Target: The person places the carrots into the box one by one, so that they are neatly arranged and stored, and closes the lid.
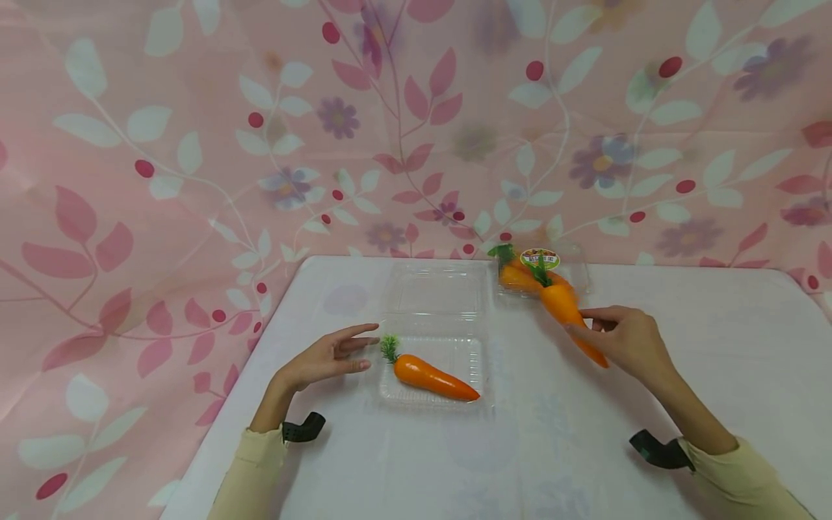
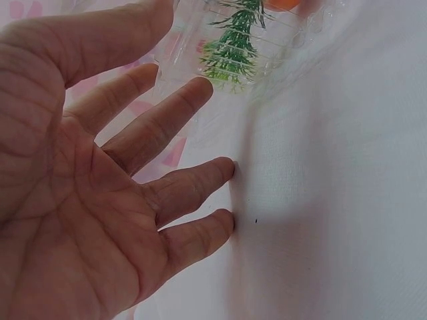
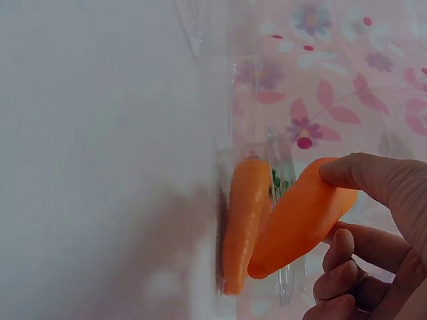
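Observation:
My right hand [image 1: 633, 343] pinches an orange carrot [image 1: 564, 307] between thumb and fingers, its green top pointing away from me. In the head view that top overlaps a clear plastic box [image 1: 575, 263] with a label, holding more carrots [image 3: 243, 223]. A second clear box [image 1: 477, 350] lies with its lid folded back in the middle of the table. In its base rests another carrot [image 1: 429, 377], leafy end to the left. Beside this box, my left hand [image 1: 328, 359] has its fingers spread near the green leaves [image 2: 232, 50] and holds nothing.
A white cloth [image 1: 552, 448] covers the table. Behind the table's back edge hangs a pink flowered curtain [image 1: 403, 130], which also runs along the left side. Both wrists carry a black camera mount [image 1: 659, 449] below the hand.

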`<state>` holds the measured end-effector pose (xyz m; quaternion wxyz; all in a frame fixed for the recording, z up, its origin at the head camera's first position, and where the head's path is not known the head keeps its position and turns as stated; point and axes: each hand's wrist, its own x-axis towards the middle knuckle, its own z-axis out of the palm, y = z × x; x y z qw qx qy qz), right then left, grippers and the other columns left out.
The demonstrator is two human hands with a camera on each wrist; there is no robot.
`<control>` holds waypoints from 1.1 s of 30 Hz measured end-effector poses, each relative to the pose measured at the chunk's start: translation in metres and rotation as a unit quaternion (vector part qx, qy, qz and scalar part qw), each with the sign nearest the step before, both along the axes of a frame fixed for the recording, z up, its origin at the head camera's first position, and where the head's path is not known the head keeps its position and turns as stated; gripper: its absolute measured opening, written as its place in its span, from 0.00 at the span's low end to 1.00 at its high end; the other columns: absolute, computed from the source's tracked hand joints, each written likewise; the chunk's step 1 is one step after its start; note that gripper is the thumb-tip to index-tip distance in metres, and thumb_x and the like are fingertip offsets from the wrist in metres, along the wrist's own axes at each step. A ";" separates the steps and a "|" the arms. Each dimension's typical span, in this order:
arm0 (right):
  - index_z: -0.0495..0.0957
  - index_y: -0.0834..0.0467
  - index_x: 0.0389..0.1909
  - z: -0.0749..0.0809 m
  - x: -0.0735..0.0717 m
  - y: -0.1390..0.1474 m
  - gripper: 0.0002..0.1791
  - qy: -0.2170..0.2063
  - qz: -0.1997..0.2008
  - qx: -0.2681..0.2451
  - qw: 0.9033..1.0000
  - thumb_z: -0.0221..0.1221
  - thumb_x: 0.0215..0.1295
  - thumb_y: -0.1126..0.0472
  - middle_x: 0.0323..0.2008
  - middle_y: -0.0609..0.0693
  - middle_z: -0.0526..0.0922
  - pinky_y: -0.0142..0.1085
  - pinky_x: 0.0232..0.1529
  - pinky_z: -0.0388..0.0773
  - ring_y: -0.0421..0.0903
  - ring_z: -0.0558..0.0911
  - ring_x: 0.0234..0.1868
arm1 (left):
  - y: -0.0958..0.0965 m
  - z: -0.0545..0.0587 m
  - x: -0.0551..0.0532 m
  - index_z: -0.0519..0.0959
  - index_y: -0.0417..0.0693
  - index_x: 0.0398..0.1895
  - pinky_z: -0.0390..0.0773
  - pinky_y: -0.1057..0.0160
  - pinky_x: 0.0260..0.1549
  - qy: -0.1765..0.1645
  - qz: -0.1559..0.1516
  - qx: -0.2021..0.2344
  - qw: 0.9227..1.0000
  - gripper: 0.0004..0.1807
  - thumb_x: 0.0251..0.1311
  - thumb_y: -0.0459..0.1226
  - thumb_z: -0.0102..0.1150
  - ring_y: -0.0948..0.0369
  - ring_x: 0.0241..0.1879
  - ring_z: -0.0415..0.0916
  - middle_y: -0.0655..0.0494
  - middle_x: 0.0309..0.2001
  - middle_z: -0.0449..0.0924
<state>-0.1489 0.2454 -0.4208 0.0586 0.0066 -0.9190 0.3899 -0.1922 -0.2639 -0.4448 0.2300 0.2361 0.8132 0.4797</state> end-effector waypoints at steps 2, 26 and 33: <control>0.85 0.64 0.45 0.000 -0.001 -0.004 0.29 0.001 0.004 -0.002 1.000 0.70 0.56 0.41 0.27 0.52 0.75 0.33 0.15 0.64 0.48 0.71 0.25 | 0.000 0.001 0.000 0.60 0.51 0.76 0.57 0.37 0.65 -0.002 0.002 -0.001 1.000 0.39 0.63 0.40 0.65 0.51 0.67 0.66 0.49 0.67 0.70; 0.87 0.59 0.45 0.004 -0.011 -0.053 0.25 -0.003 0.057 -0.003 0.998 0.71 0.55 0.44 0.23 0.49 0.73 0.32 0.16 0.60 0.48 0.70 0.25 | -0.002 -0.001 0.000 0.60 0.49 0.76 0.56 0.36 0.65 -0.003 -0.001 0.009 1.000 0.38 0.64 0.38 0.64 0.49 0.68 0.64 0.46 0.68 0.69; 0.87 0.58 0.44 0.004 -0.015 -0.068 0.23 -0.005 0.077 -0.013 0.997 0.72 0.54 0.46 0.23 0.48 0.73 0.32 0.16 0.60 0.48 0.70 0.25 | 0.000 0.000 0.000 0.60 0.51 0.76 0.61 0.39 0.64 -0.012 0.003 0.005 1.000 0.39 0.63 0.40 0.65 0.50 0.68 0.65 0.48 0.68 0.69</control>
